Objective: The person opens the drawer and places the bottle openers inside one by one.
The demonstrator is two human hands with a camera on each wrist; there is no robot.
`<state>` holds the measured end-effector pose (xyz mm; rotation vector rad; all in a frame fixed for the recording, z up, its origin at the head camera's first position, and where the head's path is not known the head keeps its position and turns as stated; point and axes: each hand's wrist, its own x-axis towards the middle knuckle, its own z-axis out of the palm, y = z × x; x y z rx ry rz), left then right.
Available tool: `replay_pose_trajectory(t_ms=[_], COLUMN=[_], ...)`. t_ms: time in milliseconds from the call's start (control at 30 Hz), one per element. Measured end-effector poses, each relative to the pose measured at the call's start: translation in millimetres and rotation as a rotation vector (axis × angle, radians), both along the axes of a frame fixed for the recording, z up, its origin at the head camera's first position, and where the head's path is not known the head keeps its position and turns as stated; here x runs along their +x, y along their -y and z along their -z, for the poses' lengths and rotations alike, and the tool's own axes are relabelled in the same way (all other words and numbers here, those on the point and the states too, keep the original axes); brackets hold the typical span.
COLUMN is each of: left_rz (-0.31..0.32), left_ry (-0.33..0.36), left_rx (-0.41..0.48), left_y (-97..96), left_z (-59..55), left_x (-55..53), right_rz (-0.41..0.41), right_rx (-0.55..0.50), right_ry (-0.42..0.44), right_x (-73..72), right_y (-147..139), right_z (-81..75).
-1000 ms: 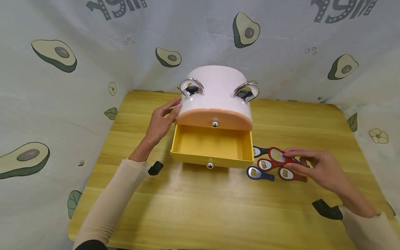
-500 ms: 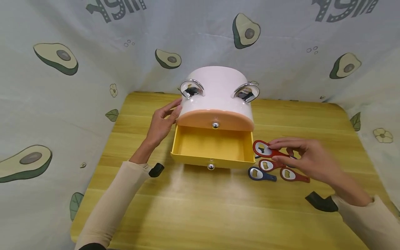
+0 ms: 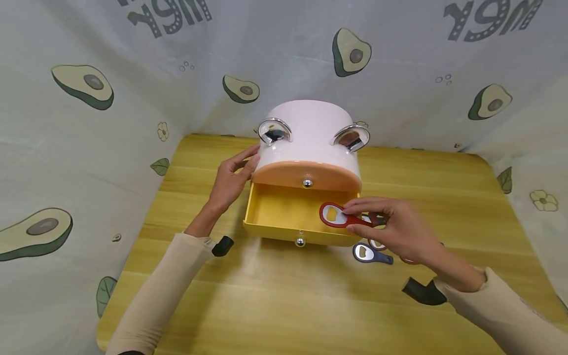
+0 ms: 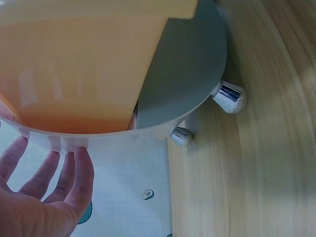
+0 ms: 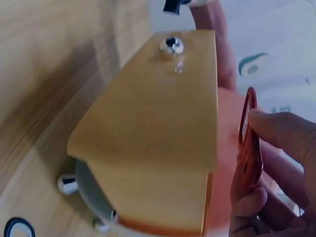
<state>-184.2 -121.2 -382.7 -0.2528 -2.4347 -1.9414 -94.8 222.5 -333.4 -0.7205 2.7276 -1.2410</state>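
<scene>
My right hand (image 3: pixel 392 227) pinches a red bottle opener (image 3: pixel 333 215) by its handle, and the opener's round end hangs over the right part of the drawer. In the right wrist view the red opener (image 5: pixel 252 153) shows edge-on between thumb and fingers. The yellow drawer (image 3: pixel 275 230) is pulled out below the orange front of a white storage box (image 3: pixel 310 128). At the box's left side my left hand (image 3: pixel 228 182) touches the wall with extended fingers; in the left wrist view its fingertips (image 4: pixel 81 155) lie against the white wall.
Right of the drawer a blue bottle opener (image 3: pixel 372 253) lies on the wooden table (image 3: pixel 284 296), with more openers partly hidden under my right hand. Chrome ears stand up from the box. A printed curtain (image 3: pixel 177 88) hangs behind the table.
My right hand has lifted the red bottle opener from the group on the table and moved it left over the drawer. My left hand stays at the box's side.
</scene>
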Motion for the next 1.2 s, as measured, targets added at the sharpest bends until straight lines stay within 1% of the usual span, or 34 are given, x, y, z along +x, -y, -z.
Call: replay_pose_trajectory(t_ms=[67,133,233,333,533,700,867,1067,1200], left_rz=[0.001,0.005,0.014,0.018,0.019,0.018,0.014,-0.003,0.000], left_ry=[0.000,-0.001,-0.001,0.004,0.036,0.055,0.033,0.009,0.012], left_rx=[0.001,0.003,0.005,0.007,0.023,0.019,0.005,-0.011,0.007], left_y=[-0.5,-1.1,-1.9,-2.7,-5.8,-7.1,-5.2,-0.7,0.5], left_z=[0.5,1.4,2.7,3.7,3.2,3.3,3.7,3.2,2.6], left_x=[0.3,-0.2,-1.5,-2.4,-3.5,-4.1,-3.0,-1.3,-1.2], right_rz=[0.011,0.018,0.016,0.002,-0.028,-0.015,-0.019,-0.056,-0.072], right_rx=[0.000,0.007,0.035,0.047,0.060,0.053,0.082,0.079,0.092], right_ry=[0.015,0.009,-0.024,-0.037,-0.009,0.005,0.033,0.045,0.093], right_x=[-0.3,-1.5,-3.8,-6.9,-11.3,-13.9,-16.8,-22.5,-24.7], right_y=[9,17,30,43,69,85,93,106,113], right_z=[-0.1,0.1,-0.1,0.0,3.5,5.5,4.7,3.5,3.6])
